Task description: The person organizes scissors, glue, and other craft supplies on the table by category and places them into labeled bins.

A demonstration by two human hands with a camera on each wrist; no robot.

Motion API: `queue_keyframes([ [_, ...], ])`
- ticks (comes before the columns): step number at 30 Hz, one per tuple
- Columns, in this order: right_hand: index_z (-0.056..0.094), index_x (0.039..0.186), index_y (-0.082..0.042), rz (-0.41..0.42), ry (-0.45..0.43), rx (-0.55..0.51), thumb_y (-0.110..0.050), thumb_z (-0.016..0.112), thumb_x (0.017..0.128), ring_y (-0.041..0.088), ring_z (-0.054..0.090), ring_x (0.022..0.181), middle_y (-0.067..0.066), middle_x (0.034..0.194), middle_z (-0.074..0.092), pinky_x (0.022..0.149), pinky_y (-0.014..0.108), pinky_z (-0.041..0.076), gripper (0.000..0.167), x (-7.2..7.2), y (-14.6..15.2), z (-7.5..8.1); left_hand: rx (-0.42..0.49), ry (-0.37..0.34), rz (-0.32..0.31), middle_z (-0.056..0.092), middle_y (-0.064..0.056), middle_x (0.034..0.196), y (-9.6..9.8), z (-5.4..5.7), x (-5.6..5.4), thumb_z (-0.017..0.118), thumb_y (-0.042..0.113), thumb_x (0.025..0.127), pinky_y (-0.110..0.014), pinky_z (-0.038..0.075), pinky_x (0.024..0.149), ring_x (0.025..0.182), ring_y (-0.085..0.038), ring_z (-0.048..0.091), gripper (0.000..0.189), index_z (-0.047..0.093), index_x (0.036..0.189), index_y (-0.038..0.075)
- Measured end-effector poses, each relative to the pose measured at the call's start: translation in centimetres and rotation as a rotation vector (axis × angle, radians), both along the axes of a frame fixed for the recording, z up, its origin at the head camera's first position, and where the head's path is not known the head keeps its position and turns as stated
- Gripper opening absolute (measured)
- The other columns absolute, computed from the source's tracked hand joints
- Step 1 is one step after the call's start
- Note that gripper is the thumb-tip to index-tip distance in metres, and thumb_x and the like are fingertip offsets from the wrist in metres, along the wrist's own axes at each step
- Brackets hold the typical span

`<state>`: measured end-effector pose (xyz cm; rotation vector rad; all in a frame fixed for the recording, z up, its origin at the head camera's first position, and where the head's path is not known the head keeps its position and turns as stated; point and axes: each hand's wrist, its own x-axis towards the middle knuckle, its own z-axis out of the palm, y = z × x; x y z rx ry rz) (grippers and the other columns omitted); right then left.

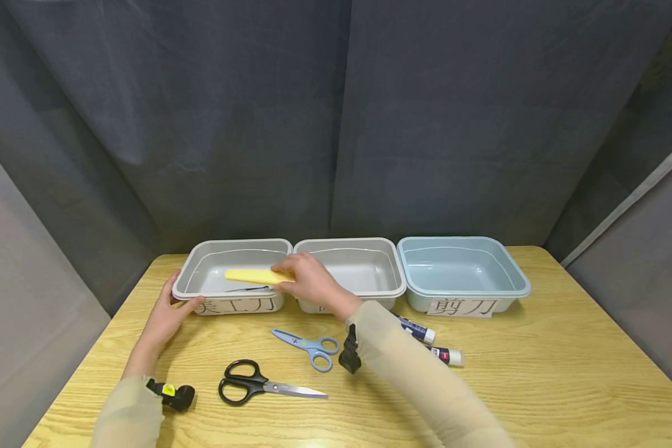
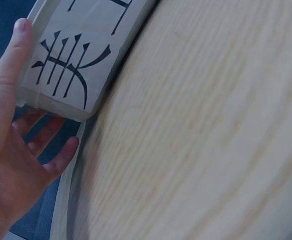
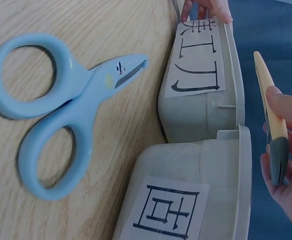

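My right hand [image 1: 319,281] pinches a yellow utility knife [image 1: 249,275] over the left grey bin [image 1: 224,244]. In the right wrist view, the knife's yellow body [image 3: 266,82] ends in a dark grey tip [image 3: 279,162] by the fingers. My left hand [image 1: 164,316] grips the same bin's left end. Its thumb lies along the front rim while the other fingers reach round the end wall, as the left wrist view shows. A thin dark object [image 1: 248,289] lies inside this bin, partly hidden under the knife.
A middle grey bin [image 1: 347,240] and a light blue bin [image 1: 453,240] continue the row, with paper labels in front. On the table lie blue scissors [image 1: 308,345], black-handled scissors [image 1: 254,382] and two glue tubes [image 1: 420,331], partly behind the right sleeve. Dark curtains hang behind.
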<state>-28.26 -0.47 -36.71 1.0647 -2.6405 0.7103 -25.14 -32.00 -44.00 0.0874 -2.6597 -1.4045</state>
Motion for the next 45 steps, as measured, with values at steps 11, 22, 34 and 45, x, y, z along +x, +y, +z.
queue_keyframes([
  [11, 0.068, 0.109, -0.014, -0.024, -0.029, -0.008, -0.027, 0.074, 0.075, 0.016, 0.057, 0.092, -0.002, 0.104, 0.067, 0.083, 0.029, 0.042, 0.037, -0.8, -1.1, 0.6, 0.000, -0.004, 0.003, 0.019, -0.023, 0.146, -0.1, -0.1, 0.0, 0.062, 0.043, 0.083, -0.062, 0.018, 0.101, 0.126, -0.041, 0.026, 0.093, 0.001, 0.148, 0.018],
  [22, 0.067, 0.110, -0.013, -0.041, -0.096, -0.035, -0.029, 0.074, 0.075, 0.013, 0.058, 0.090, -0.001, 0.102, 0.068, 0.080, 0.024, 0.043, 0.039, -1.4, -2.3, 0.4, 0.000, -0.008, 0.009, 0.020, -0.023, 0.146, -0.1, -0.1, 0.1, 0.062, 0.044, 0.082, -0.062, 0.018, 0.101, 0.126, -0.040, 0.027, 0.093, 0.001, 0.148, 0.018],
  [34, 0.067, 0.109, -0.012, -0.073, -0.207, -0.100, -0.027, 0.075, 0.074, 0.012, 0.059, 0.092, 0.000, 0.102, 0.068, 0.079, 0.019, 0.043, 0.039, -1.6, -4.5, -0.2, 0.009, -0.014, 0.018, 0.020, -0.022, 0.146, -0.1, -0.1, 0.1, 0.062, 0.045, 0.082, -0.061, 0.017, 0.102, 0.127, -0.039, 0.026, 0.094, 0.000, 0.148, 0.020],
  [45, 0.067, 0.109, -0.012, -0.092, -0.200, -0.083, -0.029, 0.075, 0.074, 0.012, 0.059, 0.099, -0.001, 0.106, 0.067, 0.086, 0.021, 0.043, 0.040, -2.0, -5.5, -1.2, 0.011, 0.006, -0.001, 0.021, -0.023, 0.145, 0.0, -0.2, 0.1, 0.062, 0.043, 0.083, -0.060, 0.019, 0.101, 0.125, -0.039, 0.028, 0.092, 0.001, 0.148, 0.018],
])
